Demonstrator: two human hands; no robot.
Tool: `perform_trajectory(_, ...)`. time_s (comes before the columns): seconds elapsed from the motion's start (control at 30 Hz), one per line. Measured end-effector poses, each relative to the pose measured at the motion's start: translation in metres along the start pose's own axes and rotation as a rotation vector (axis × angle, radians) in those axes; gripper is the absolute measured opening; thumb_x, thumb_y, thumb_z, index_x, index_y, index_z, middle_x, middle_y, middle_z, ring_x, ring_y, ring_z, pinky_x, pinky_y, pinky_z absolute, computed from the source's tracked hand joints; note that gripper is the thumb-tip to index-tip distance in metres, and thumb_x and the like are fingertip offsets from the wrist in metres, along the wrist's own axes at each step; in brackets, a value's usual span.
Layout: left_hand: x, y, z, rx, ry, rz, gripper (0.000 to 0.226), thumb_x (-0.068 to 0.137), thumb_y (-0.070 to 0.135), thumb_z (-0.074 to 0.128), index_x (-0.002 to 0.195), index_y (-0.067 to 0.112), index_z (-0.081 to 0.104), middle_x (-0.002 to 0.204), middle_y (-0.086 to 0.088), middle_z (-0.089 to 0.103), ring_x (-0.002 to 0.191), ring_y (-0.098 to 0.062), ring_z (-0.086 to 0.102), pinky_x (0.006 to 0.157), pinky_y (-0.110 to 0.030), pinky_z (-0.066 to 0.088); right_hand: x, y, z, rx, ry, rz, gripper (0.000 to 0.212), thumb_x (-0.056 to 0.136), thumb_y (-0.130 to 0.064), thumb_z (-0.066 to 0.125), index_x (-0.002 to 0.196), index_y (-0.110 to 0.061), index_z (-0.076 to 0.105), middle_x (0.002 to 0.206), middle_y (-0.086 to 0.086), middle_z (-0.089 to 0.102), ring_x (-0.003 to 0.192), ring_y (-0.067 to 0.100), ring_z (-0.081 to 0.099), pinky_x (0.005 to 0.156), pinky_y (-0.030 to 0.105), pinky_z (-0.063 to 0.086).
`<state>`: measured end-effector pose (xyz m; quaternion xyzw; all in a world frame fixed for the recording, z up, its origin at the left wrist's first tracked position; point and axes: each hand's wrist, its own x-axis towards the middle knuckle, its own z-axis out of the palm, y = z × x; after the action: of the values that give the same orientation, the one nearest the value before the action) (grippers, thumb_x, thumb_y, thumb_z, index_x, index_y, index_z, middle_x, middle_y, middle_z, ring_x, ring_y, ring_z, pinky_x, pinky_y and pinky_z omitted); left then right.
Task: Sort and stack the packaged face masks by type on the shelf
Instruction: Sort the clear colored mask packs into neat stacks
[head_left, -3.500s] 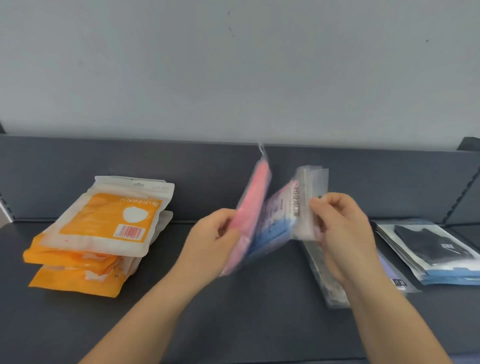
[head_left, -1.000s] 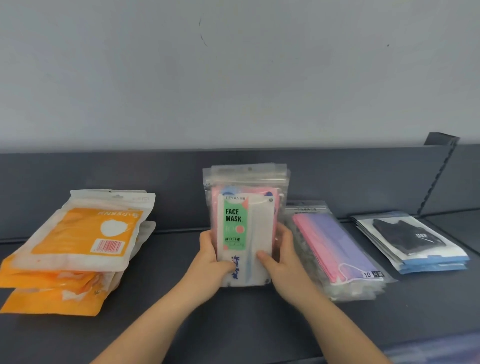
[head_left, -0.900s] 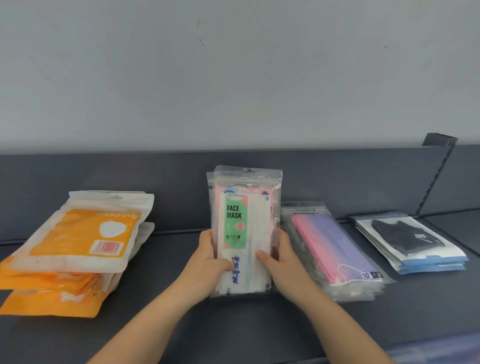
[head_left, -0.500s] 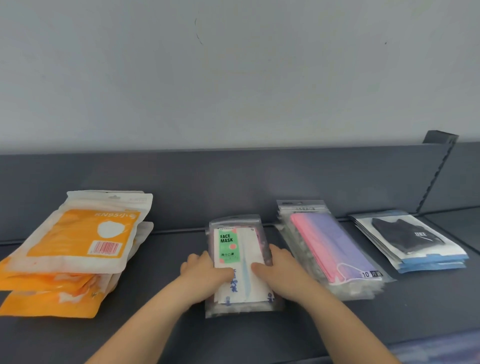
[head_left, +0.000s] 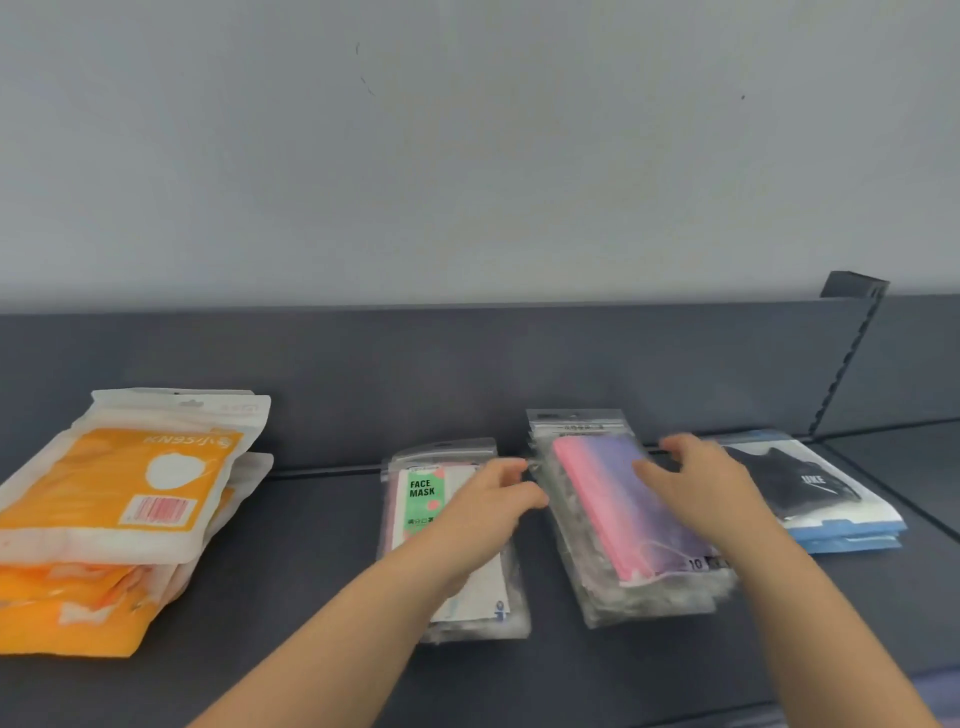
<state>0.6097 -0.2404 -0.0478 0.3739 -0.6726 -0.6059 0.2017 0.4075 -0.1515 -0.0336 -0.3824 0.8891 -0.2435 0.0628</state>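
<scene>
Four piles of packaged masks lie on the dark shelf. The orange KN95 pile is at the left. A clear "FACE MASK" pile lies flat in the middle. Right of it is the pink-and-purple pile, then the black-mask pile. My left hand hovers over the right edge of the "FACE MASK" pile, fingers loosely spread toward the pink-and-purple pile. My right hand lies open over the upper right of the pink-and-purple pile. Neither hand holds a pack.
A dark back panel rises behind the piles under a grey wall. A notched upright stands at the right, with another shelf section beyond it. The shelf's front edge runs along the bottom right.
Both hands laid the "FACE MASK" pile flat on the shelf, let go of it and moved right, to the pink-and-purple pile.
</scene>
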Motion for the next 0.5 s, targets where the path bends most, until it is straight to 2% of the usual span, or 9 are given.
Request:
perform_trajectory(0.07,0.008,0.006,0.022,-0.056,-0.051,-0.051,0.01,0.077,0.025,0.063,0.087,0.024,0.059,0.092,0.011,0.058,0.09,-0.006,0.052,0.094,-0.032,0.045,0.007,0.016,-0.001,0.002,-0.15,0.099,0.063,0.092,-0.049,0.057,0.137,-0.005,0.051,0.137,0.016,0.056,0.124,0.03,0.055,0.094,0.034,0.042)
perform_trajectory(0.1,0.013,0.006,0.032,-0.047,-0.057,-0.065,0.003,0.081,0.022,0.063,0.08,0.022,0.059,0.083,0.01,0.057,0.083,-0.007,0.052,0.087,-0.03,0.046,0.007,0.022,0.0,0.027,-0.207,0.105,0.059,0.091,-0.05,0.057,0.127,-0.004,0.058,0.128,0.016,0.062,0.115,0.029,0.06,0.086,0.033,0.044)
perform_trajectory(0.13,0.017,0.005,0.041,-0.023,-0.047,-0.088,0.007,0.084,0.02,0.061,0.078,0.02,0.06,0.079,0.008,0.057,0.079,-0.008,0.053,0.081,-0.028,0.046,0.007,0.026,0.001,0.045,-0.232,0.079,0.05,0.09,-0.05,0.058,0.11,-0.005,0.065,0.11,0.014,0.068,0.101,0.028,0.065,0.074,0.031,0.044)
perform_trajectory(0.2,0.023,0.003,0.053,0.023,0.023,-0.091,0.014,0.081,0.028,0.058,0.08,0.015,0.063,0.085,0.0,0.063,0.076,-0.011,0.059,0.073,-0.028,0.049,0.007,0.033,0.001,0.073,-0.205,0.033,0.034,0.087,-0.046,0.064,0.086,-0.012,0.062,0.087,0.001,0.066,0.083,0.022,0.063,0.062,0.029,0.04)
perform_trajectory(0.27,0.028,-0.001,0.058,0.069,0.099,-0.053,0.045,0.066,0.042,0.056,0.091,0.007,0.067,0.105,-0.012,0.063,0.085,-0.022,0.062,0.073,-0.033,0.05,0.007,0.037,-0.003,0.153,-0.175,0.03,0.022,0.085,-0.039,0.069,0.094,-0.02,0.061,0.096,-0.003,0.065,0.094,0.019,0.062,0.072,0.029,0.043)
perform_trajectory(0.3,0.03,-0.002,0.058,0.071,0.099,-0.041,0.059,0.066,0.043,0.056,0.11,0.005,0.066,0.121,-0.015,0.06,0.095,-0.024,0.062,0.075,-0.032,0.05,0.008,0.039,-0.005,0.202,-0.168,0.039,0.031,0.084,-0.037,0.072,0.108,-0.019,0.065,0.106,-0.002,0.066,0.101,0.019,0.062,0.08,0.03,0.043)
perform_trajectory(0.37,0.026,0.002,0.06,0.04,0.082,-0.053,0.061,0.082,0.031,0.059,0.139,0.01,0.049,0.142,-0.003,0.049,0.106,-0.011,0.055,0.075,-0.021,0.044,0.009,0.042,-0.009,0.289,-0.144,0.052,0.048,0.082,-0.031,0.075,0.124,-0.014,0.062,0.118,0.0,0.066,0.107,0.018,0.062,0.087,0.031,0.044)
perform_trajectory(0.43,0.031,0.0,0.06,-0.031,0.093,-0.017,0.052,0.091,0.016,0.058,0.141,0.016,0.044,0.141,0.002,0.05,0.109,-0.009,0.053,0.075,-0.017,0.041,0.009,0.041,-0.013,0.382,-0.109,0.045,0.046,0.082,-0.025,0.076,0.125,-0.012,0.062,0.114,0.0,0.066,0.103,0.018,0.062,0.085,0.03,0.044)
perform_trajectory(0.5,0.029,-0.001,0.058,-0.102,0.113,0.03,0.049,0.092,0.01,0.058,0.137,0.022,0.043,0.129,0.0,0.059,0.107,-0.011,0.06,0.075,-0.019,0.047,0.009,0.036,-0.016,0.492,-0.066,0.007,0.04,0.084,-0.019,0.074,0.122,-0.014,0.062,0.109,-0.002,0.066,0.094,0.014,0.062,0.075,0.026,0.044)
